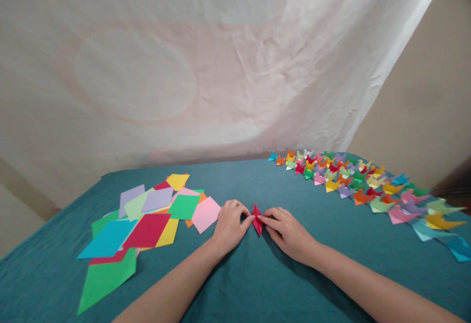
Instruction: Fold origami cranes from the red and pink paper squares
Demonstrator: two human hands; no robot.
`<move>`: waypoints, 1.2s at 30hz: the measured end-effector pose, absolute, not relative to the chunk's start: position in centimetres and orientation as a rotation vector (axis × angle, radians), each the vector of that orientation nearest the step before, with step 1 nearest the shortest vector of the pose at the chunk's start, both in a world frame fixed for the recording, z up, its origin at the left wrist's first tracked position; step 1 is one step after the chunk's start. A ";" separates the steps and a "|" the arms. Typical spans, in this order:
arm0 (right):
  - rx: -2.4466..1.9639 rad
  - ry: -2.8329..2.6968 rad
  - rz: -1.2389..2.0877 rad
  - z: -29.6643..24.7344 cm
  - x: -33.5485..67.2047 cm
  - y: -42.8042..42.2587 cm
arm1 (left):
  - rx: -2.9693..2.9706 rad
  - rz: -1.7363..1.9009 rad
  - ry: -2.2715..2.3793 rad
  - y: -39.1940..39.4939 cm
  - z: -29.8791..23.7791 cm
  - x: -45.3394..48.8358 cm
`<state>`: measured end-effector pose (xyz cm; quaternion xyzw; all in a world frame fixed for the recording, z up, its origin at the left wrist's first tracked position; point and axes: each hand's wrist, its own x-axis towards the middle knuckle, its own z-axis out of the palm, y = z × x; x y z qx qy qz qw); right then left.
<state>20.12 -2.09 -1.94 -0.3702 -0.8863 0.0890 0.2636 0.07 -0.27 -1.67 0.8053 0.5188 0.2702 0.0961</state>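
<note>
A small folded red paper [256, 219] stands on the teal tablecloth [243, 288] between my two hands. My left hand [230, 225] is curled, its thumb and fingers pinching the paper's left side. My right hand [285, 230] has its fingers pressed together on the paper's right side. Both forearms rest on the cloth.
A spread of flat coloured paper squares [147, 215] lies to the left. Several folded paper figures [368, 185] in many colours run in a band along the right side towards the table's right edge. A pale sheet [184, 67] hangs behind the table.
</note>
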 end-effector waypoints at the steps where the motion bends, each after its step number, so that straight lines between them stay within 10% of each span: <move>1: -1.009 -2.407 0.222 -1.9 20.1 -2.1 | 2.393 0.802 1.535 -0.3 -1.6 0.0; 36: -0.970 -2.346 0.127 -2.2 20.8 -2.1 | 2.866 0.312 1.352 -3.9 0.1 0.8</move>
